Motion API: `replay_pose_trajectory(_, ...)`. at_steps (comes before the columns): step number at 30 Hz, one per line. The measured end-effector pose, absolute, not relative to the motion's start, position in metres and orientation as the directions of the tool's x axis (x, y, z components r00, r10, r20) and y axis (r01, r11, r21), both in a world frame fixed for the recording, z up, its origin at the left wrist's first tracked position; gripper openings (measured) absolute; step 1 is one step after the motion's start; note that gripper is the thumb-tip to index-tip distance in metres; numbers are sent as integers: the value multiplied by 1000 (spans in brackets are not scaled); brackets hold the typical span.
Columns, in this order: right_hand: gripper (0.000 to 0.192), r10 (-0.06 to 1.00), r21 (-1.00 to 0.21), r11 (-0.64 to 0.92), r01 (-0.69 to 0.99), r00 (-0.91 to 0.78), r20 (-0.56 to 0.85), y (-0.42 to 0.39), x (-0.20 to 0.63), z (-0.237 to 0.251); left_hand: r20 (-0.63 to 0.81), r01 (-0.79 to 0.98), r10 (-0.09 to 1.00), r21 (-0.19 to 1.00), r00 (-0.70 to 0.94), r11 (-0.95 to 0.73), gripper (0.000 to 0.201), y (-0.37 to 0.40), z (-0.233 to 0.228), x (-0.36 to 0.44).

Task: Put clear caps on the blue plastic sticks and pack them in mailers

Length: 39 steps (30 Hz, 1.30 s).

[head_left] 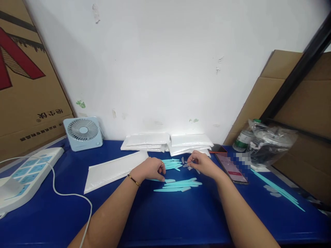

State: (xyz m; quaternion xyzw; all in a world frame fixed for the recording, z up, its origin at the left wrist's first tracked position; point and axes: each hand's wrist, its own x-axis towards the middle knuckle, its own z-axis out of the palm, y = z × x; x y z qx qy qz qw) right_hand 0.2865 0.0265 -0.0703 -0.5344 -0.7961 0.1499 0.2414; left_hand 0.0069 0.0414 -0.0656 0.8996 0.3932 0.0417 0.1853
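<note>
A: Where do the thin teal plastic sticks lie?

B: On the blue surface, just in front of the stacked white padded envelopes.

A: And the hands?

B: The left hand rests curled, fingertips pressing one stick's end. The right hand, nearer the envelopes, pinches a small pale cap between fingertips.

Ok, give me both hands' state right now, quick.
Left hand: curled, fingers pressing a teal stick on the table.
Right hand: fingers pinched over small clear caps; hold cannot be told.
</note>
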Motion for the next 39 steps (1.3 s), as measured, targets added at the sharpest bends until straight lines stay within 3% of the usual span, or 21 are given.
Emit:
replay_pose_trajectory(3, 16, 896, -532, 438, 724, -396, 200, 19, 271, -69, -172, 708, 697, 327, 696, -627, 15, 35, -61, 6)
replay_pose_trajectory(9, 26, 848, -647, 426, 632, -529, 41, 12, 249, -70, 30, 719, 764, 315, 644, -619, 11, 35, -65, 23)
replay_pose_trajectory(14, 24, 914, -694, 323, 644, -403, 51, 25, 270, -75, 154, 728, 782, 292, 604, -620, 10, 44, -72, 31)
replay_pose_trajectory(19, 22, 961, -612, 236, 755, -273, 34, 30, 296, -73, 259, 742, 808, 319, 530, -589, 20, 47, -76, 31)
replay_pose_trajectory(24, 18, 863, -613, 341, 713, -496, -97, 20, 302, -66, 150, 642, 736, 395, 661, -657, 20, 34, -73, 37)
replay_pose_trajectory(30, 13, 810, -511, 415, 753, -561, -169, 20, 291, -74, 13, 637, 698, 396, 716, -661, 25, 25, -78, 46)
replay_pose_trajectory(35, 11, 874, -563, 369, 740, -481, -60, 26, 294, -78, 69, 709, 746, 267, 662, -653, 20, 31, -77, 41)
replay_pose_trajectory(39, 9, 925, -589, 307, 748, -379, 1, 29, 300, -76, 142, 740, 812, 348, 565, -576, 26, 36, -69, 35)
